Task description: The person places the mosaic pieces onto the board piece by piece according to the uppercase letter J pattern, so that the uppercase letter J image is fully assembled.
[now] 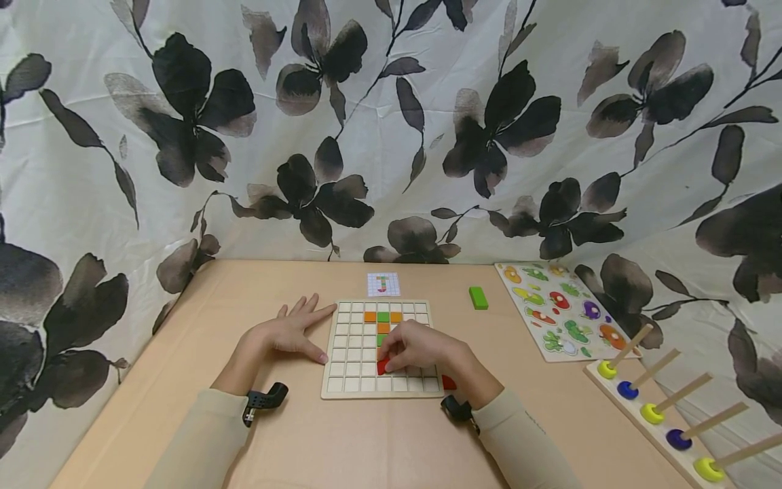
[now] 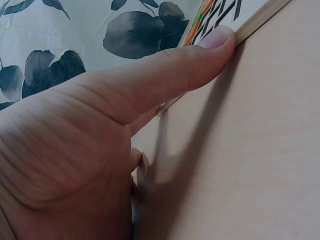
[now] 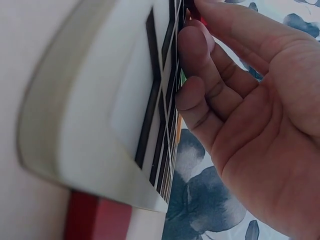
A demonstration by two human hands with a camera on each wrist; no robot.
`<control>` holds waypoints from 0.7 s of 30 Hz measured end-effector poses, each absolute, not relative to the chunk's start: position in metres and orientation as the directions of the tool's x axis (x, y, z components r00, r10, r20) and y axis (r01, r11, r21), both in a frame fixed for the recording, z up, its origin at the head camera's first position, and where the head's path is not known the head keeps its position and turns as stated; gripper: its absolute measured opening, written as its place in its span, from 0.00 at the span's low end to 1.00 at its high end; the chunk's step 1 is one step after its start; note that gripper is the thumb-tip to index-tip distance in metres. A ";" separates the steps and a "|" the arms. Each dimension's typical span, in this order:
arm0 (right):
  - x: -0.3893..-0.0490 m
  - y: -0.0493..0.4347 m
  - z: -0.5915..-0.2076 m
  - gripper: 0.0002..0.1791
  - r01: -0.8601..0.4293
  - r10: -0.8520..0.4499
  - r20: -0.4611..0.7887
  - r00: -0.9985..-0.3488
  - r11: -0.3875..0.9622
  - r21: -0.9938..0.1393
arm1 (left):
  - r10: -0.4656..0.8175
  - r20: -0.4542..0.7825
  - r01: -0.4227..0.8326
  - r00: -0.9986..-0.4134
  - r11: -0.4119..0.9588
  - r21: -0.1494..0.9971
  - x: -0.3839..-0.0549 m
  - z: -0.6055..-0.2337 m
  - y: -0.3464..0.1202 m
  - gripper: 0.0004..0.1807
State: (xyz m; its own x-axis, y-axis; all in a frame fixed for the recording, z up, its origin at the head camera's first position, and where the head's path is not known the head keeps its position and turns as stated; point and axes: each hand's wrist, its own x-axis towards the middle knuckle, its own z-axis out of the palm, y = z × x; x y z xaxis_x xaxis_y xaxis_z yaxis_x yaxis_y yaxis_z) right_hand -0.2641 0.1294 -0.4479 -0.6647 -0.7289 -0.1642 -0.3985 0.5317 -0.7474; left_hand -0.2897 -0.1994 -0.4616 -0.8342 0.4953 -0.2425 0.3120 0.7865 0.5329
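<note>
A white grid board lies on the table with orange and green square tiles set in its upper middle cells. My right hand is over the board and pinches a red tile low in the column of coloured tiles. In the right wrist view that red tile shows only partly behind the fingertips. My left hand lies spread on the left, its thumb and index fingertip at the board's left edge.
A small pattern card lies behind the board. To its right are a green block and a vegetable picture board. A peg rack with rings stands at the right. One red block sits by the board's right edge.
</note>
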 end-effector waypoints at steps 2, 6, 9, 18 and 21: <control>-0.264 0.129 -0.448 0.08 -0.404 -0.725 -0.165 -0.669 0.541 -0.738 | 0.494 -0.245 0.311 -0.834 0.788 0.532 -0.290 -0.462 -0.199 0.65; -0.264 0.128 -0.447 0.08 -0.418 -0.726 -0.159 -0.670 0.545 -0.727 | 0.491 -0.248 0.308 -0.835 0.791 0.529 -0.290 -0.462 -0.199 0.65; -0.263 0.128 -0.447 0.08 -0.422 -0.727 -0.156 -0.669 0.543 -0.726 | 0.494 -0.242 0.311 -0.835 0.787 0.534 -0.289 -0.461 -0.199 0.65; -0.262 0.127 -0.447 0.09 -0.425 -0.722 -0.156 -0.674 0.552 -0.717 | 0.492 -0.242 0.310 -0.836 0.788 0.532 -0.288 -0.461 -0.199 0.65; -0.263 0.127 -0.448 0.09 -0.433 -0.725 -0.149 -0.672 0.548 -0.716 | 0.492 -0.239 0.309 -0.837 0.786 0.535 -0.288 -0.460 -0.199 0.65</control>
State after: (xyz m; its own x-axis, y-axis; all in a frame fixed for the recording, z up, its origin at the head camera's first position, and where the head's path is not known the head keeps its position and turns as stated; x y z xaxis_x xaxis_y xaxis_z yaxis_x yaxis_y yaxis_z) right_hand -0.2627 0.1272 -0.4480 -0.6721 -0.7253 -0.1489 -0.4328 0.5481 -0.7158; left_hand -0.2876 -0.1994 -0.4601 -0.8373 0.4916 -0.2392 0.3087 0.7862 0.5354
